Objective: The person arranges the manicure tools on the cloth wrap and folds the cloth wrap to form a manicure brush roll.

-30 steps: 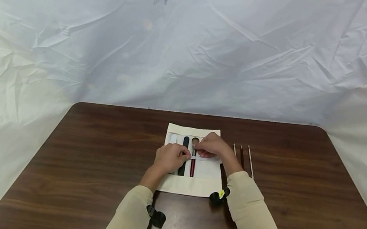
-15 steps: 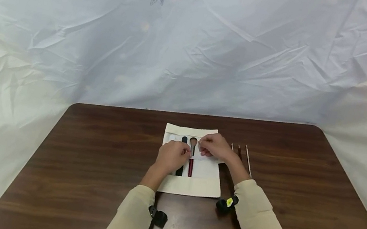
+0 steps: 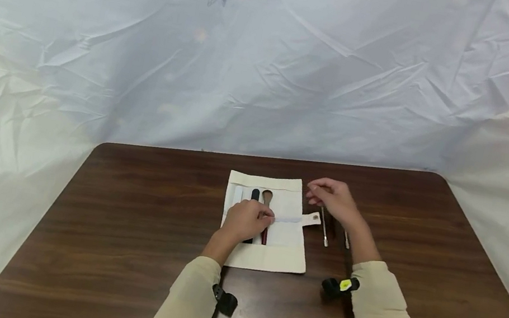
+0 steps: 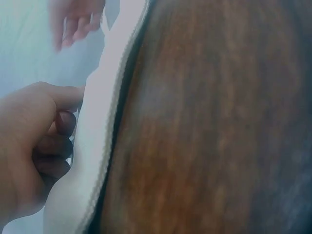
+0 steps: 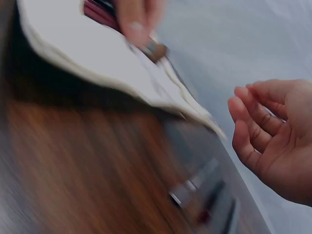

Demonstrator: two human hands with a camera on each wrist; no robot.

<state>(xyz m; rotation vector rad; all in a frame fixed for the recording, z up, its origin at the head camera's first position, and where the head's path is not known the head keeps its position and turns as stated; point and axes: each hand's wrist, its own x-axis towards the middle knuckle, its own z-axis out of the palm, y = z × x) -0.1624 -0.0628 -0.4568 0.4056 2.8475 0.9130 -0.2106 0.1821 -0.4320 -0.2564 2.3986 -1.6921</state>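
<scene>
A cream fabric roll case (image 3: pixel 267 261) lies unfolded on the table, a pale band (image 3: pixel 288 220) running across its middle. Under the band are a makeup brush (image 3: pixel 267 196) with a dark red handle, a flat black stick (image 3: pixel 255 195) and a flat white stick (image 3: pixel 238 193). My left hand (image 3: pixel 242 219) is over the brush and appears to pinch the band with curled thumb and fingers, covering part of the brush. To the right, my right hand (image 3: pixel 335 199) hovers beyond the snap tab (image 3: pixel 311 219), fingers relaxed and holding nothing. A slim silver tool (image 3: pixel 325 231) lies below it.
Another slim silver tool (image 3: pixel 347 240) and a dark one lie beside the first, partly behind the right forearm. Brown wood-grain table (image 3: pixel 118 237) surrounds the case. White sheeting (image 3: pixel 268 82) hangs behind and at both sides.
My right hand has left the brush head and moved right, off the case toward the slim tools. The left hand has shifted slightly right along the band, over the brush.
</scene>
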